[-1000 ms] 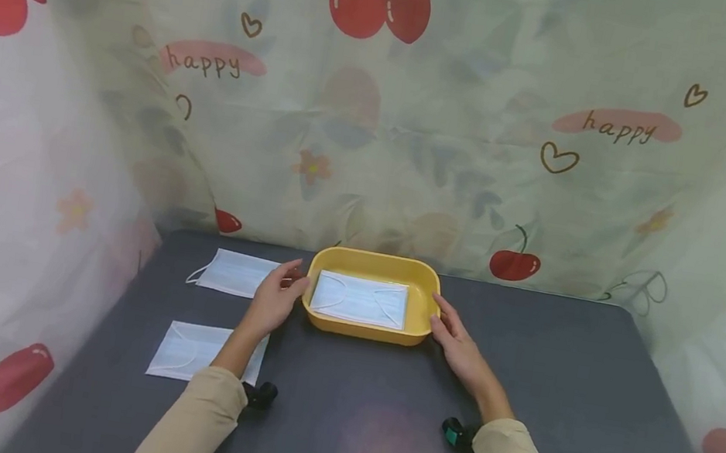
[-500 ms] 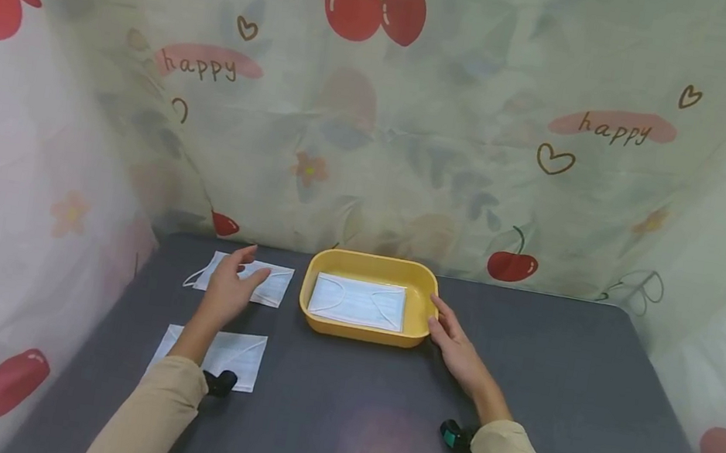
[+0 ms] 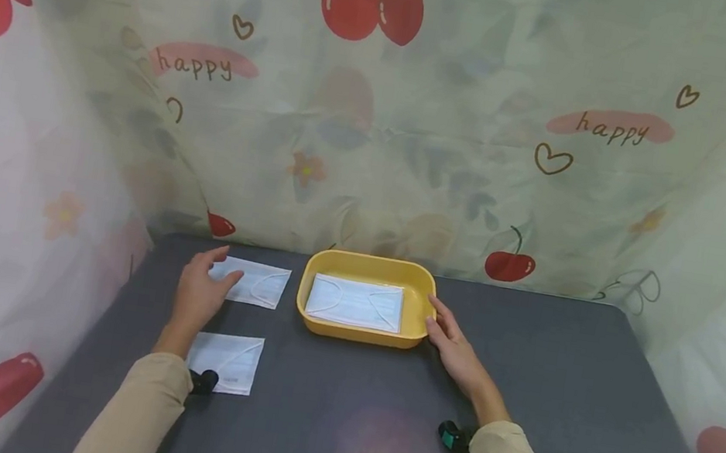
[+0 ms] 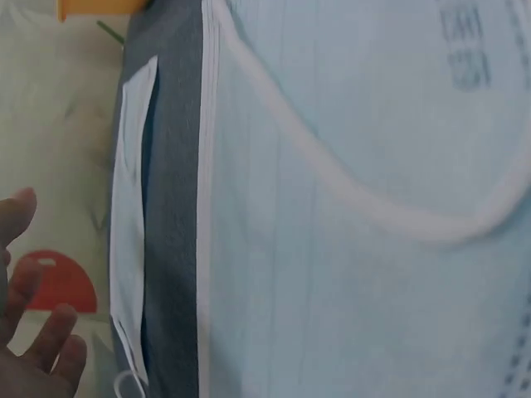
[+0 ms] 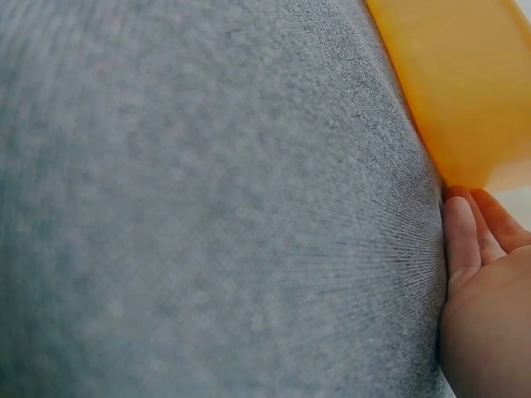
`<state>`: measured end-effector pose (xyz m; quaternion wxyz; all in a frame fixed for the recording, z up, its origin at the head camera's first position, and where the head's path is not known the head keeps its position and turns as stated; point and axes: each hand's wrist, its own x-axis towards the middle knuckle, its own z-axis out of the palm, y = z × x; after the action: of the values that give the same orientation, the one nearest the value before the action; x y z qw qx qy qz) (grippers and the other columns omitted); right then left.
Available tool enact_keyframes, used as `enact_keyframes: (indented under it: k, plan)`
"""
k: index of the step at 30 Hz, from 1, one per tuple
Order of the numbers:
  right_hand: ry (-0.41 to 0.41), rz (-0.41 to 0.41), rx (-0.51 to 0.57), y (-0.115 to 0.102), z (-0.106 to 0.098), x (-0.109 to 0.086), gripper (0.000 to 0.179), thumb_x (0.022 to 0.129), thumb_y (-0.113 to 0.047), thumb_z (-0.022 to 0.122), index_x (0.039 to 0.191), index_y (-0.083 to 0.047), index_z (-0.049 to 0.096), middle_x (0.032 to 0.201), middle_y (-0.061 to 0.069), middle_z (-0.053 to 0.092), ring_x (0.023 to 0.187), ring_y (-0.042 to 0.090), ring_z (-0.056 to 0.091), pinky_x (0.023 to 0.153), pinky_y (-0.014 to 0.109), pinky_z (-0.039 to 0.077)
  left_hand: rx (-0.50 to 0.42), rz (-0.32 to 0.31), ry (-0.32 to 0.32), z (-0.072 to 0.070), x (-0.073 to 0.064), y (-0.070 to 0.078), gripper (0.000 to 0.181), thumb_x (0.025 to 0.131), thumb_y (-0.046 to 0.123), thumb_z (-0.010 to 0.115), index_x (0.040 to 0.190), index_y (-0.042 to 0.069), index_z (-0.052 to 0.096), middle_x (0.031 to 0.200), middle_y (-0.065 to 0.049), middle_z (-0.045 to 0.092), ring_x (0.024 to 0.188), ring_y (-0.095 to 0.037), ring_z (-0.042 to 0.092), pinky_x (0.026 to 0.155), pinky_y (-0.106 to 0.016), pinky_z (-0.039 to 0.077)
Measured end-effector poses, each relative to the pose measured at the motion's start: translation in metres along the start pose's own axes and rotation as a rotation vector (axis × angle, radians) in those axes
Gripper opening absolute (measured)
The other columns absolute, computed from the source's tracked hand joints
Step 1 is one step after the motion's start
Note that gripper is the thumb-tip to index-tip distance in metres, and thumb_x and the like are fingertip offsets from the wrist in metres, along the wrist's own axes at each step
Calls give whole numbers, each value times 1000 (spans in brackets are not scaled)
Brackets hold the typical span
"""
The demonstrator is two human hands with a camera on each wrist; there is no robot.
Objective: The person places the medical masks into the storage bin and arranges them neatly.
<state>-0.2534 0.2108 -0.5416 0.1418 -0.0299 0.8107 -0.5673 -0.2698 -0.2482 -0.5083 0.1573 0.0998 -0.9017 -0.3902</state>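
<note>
In the head view a yellow tray stands at the table's far middle, with a pale blue face mask lying flat in it. My right hand touches the tray's right end with its fingers extended, also seen in the right wrist view beside the yellow wall. My left hand is over the left end of a second mask, thumb and fingers spread apart, holding nothing. A third mask lies nearer, partly hidden by my left wrist; the left wrist view shows its ear loop closely.
A dark grey table extends to the right of the tray. A curtain printed with cherries and hearts rises behind the table and along both sides. A small black device is strapped at my right wrist.
My left hand has left the tray's left side and moved left, over the far mask's left end. My right hand stays at the tray, which holds its place.
</note>
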Motion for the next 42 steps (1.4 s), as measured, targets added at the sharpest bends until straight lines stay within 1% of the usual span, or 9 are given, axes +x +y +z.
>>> enact_keyframes:
  k: [3,6,12,19,27,31,35,38,42]
  plan:
    - [0,-3,-2,1,0,0,57,107,-51,43,159,-45,23,169,13,24,156,33,26,128,59,19,-12,-32,25,-3,3,-8,62,92,24,76,148,11,53,139,-18,59,134,-40,50,113,-56,40]
    - [2,-11,-2,1,0,0,57,107,-49,43,160,-44,22,169,13,24,156,33,25,128,58,20,-12,-58,24,-5,6,-15,66,90,23,77,149,10,51,143,-20,56,138,-40,48,117,-55,38]
    - [-3,-9,12,2,1,0,57,107,-49,44,160,-44,22,169,12,24,156,32,26,128,56,23,-2,-70,44,-8,11,-28,69,87,19,80,148,7,52,149,-23,51,143,-41,43,122,-52,32]
    - [8,5,-3,1,0,0,56,106,-51,44,159,-46,23,168,11,26,156,32,26,128,57,21,10,-119,59,-12,10,-34,69,86,15,79,149,5,51,149,-27,48,143,-45,40,122,-55,30]
    - [6,2,9,-1,0,-1,58,106,-52,45,159,-45,24,169,11,25,156,32,26,128,58,21,26,-144,96,-16,10,-39,68,82,9,80,144,-2,53,138,-34,53,133,-49,45,117,-57,33]
    - [8,-3,20,-1,1,-1,58,105,-52,46,158,-44,25,169,11,26,156,32,27,128,58,22,20,-200,70,-15,9,-40,68,83,6,78,146,0,52,137,-32,55,131,-47,47,115,-57,36]
    - [12,-5,23,-2,1,-2,56,106,-50,46,158,-44,25,169,11,26,156,32,26,128,58,21,18,-246,37,-16,9,-41,70,84,8,78,147,1,50,138,-31,58,131,-47,50,115,-57,37]
    - [12,-6,31,-2,1,-2,56,106,-48,46,158,-44,26,168,11,26,156,32,27,128,57,22,9,-268,7,-17,10,-42,71,83,9,79,147,0,49,138,-31,59,133,-48,49,117,-57,34]
    - [8,-7,29,-2,1,-2,57,106,-49,46,159,-43,25,168,11,26,156,32,27,128,57,22,-13,-295,-30,-19,11,-42,73,84,8,77,149,-2,45,138,-32,59,138,-48,44,121,-56,27]
